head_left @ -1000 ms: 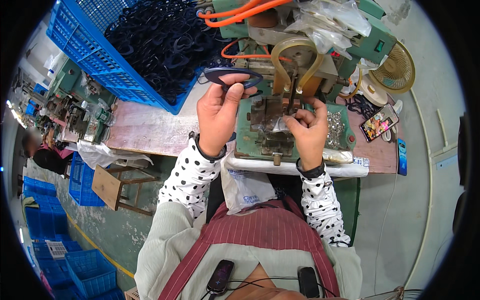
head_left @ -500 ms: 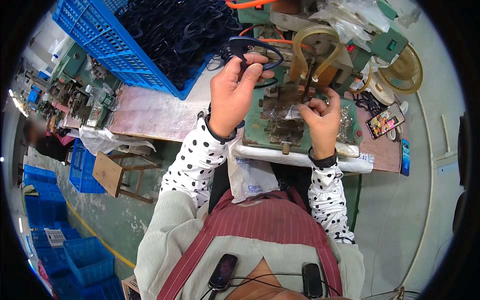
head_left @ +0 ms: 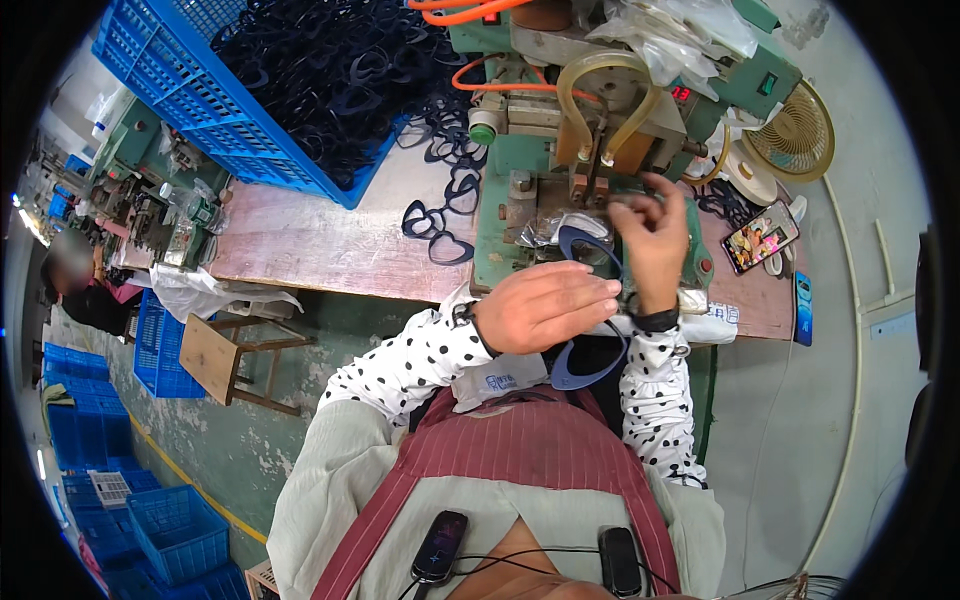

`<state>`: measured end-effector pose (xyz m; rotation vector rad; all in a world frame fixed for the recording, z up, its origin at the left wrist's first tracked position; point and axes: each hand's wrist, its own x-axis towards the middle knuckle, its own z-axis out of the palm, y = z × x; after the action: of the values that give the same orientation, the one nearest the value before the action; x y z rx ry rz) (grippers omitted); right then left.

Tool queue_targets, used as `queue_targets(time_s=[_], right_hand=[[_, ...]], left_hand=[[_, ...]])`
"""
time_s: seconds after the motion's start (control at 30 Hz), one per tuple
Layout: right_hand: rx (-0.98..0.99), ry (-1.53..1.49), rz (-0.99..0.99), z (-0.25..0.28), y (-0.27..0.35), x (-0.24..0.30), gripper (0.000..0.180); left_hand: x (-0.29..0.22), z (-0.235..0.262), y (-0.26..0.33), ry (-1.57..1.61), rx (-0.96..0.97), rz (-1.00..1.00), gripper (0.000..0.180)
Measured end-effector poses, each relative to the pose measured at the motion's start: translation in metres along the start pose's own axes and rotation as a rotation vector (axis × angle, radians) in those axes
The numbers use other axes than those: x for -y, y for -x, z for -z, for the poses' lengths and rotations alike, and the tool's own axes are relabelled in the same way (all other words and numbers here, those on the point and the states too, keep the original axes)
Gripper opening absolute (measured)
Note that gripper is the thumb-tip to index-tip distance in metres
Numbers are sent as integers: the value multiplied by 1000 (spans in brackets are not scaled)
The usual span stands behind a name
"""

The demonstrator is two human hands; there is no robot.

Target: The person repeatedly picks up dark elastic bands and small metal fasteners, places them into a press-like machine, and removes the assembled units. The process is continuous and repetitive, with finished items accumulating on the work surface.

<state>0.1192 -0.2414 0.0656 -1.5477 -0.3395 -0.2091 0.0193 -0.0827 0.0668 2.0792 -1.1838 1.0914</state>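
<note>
My left hand [head_left: 548, 308] is closed round the middle of a dark blue eyeglass frame [head_left: 568, 381], held in front of the green machine. One heart-shaped rim shows below the hand, the other above it, close to the metal fixture [head_left: 545, 205]. Part of the frame is hidden behind my fingers. Right of the fixture, my right hand [head_left: 655, 240] is raised with its fingers loosely bent and apart; nothing shows between them. Two copper-coloured blocks [head_left: 590, 188] stand just left of its fingertips. A clear plastic scrap [head_left: 575, 226] lies on the fixture.
A blue crate [head_left: 235, 135] heaped with dark frames stands at the back left. Several loose frames [head_left: 450, 247] lie on the table beside the machine. At right are a lit phone [head_left: 760, 237], a blue phone [head_left: 803, 308] and a fan [head_left: 795, 135]. A wooden stool [head_left: 212, 360] stands left.
My left hand has come down and toward me with the eyeglass frame, turning it upright beside the fixture. My right hand has lifted off the fixture, and its fingers have spread slightly.
</note>
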Motion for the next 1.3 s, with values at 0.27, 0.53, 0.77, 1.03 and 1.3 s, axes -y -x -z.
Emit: queue_targets(time_s=[0.27,0.53,0.77,1.03,1.3], right_hand=[[-204,655,-42,111,-8,-99,26],[45,1183,55,98,17,-80,28],[-76,702,36,97,2,-97,15],[-239,652,134,91,6,-103,13],[-330,662,138,92,11,-100,9]], left_hand=[[14,-9,6,160,26,72,37],[10,-16,8,120,-1,119,35],[0,-11,16,-51,67,130,40],[75,19,136,-740,205,736,22],[114,54,168,-460,641,600,18]])
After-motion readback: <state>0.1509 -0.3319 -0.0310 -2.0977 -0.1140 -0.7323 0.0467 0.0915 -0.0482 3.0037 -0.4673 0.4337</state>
